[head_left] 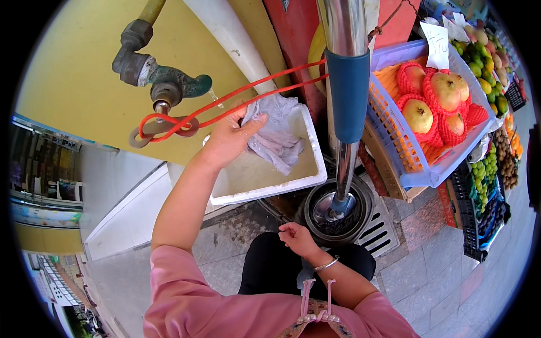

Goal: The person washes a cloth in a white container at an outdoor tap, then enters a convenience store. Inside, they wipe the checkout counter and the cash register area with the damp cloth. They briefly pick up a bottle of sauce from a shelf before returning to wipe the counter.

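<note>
Here the left hand [228, 138] has its fingers [251, 125] closed on a wet pale cloth [276, 135] at the far edge of the white foam box [267, 188], below the tap [163, 84]. The right hand [296, 238] hangs loosely curled, holding nothing.

The left hand [228, 138] covered part of the wet grey cloth [273, 135], so its grip was hidden. The right hand [296, 238] curled inward, its fingertips out of sight. The steel pole [345, 22] ran off the top edge. The paper price tag's [437, 45] writing and the far fruit [496, 62] were too small to tell. The tap's [163, 84] pipe was cut off above.
</note>
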`<state>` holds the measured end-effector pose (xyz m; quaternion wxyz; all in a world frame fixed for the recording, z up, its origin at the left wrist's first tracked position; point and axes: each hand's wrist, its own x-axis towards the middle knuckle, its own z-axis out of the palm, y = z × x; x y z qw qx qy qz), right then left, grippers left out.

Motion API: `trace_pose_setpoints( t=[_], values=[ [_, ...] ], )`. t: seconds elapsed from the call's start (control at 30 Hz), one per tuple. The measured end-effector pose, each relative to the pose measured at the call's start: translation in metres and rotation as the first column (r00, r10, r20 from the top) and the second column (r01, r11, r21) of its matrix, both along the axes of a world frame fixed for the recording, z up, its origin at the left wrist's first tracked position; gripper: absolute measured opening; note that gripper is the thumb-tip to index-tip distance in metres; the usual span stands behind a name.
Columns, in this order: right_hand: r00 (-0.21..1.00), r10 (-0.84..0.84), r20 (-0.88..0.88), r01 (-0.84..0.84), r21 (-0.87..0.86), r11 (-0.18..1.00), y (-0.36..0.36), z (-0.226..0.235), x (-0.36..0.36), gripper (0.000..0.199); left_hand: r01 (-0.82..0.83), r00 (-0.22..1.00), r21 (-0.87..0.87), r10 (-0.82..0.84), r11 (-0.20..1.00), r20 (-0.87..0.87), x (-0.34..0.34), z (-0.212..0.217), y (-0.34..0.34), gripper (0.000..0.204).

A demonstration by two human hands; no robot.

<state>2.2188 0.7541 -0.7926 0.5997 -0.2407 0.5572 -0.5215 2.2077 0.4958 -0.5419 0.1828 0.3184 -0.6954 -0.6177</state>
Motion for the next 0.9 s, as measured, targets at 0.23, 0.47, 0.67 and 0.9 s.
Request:
trace_pose_setpoints(
  t=[0.23,0.47,0.67,0.9],
  values=[
    [0.999,-0.007,0.053,0.006,0.014,1.000,-0.001,0.005,-0.001,0.023,0.034,0.998,-0.402,-0.007,0.915,0.067,0.018,-0.041,-0.021,0.031],
    [0.994,0.086,0.064,-0.089,0.056,0.994,0.001,0.011,-0.002,0.021,0.737,0.606,-0.444,-0.206,0.510,0.768,0.036,-0.182,-0.017,0.030],
    [0.997,0.057,0.053,-0.061,0.074,0.995,0.004,0.003,-0.003,0.021,0.760,0.537,-0.443,-0.075,0.475,0.841,0.022,-0.185,-0.034,0.046],
    [0.998,0.053,-0.044,-0.052,0.019,0.998,0.003,-0.004,-0.001,0.020,0.825,0.484,-0.382,-0.172,0.415,0.858,0.000,-0.173,-0.032,0.043]
  ],
)
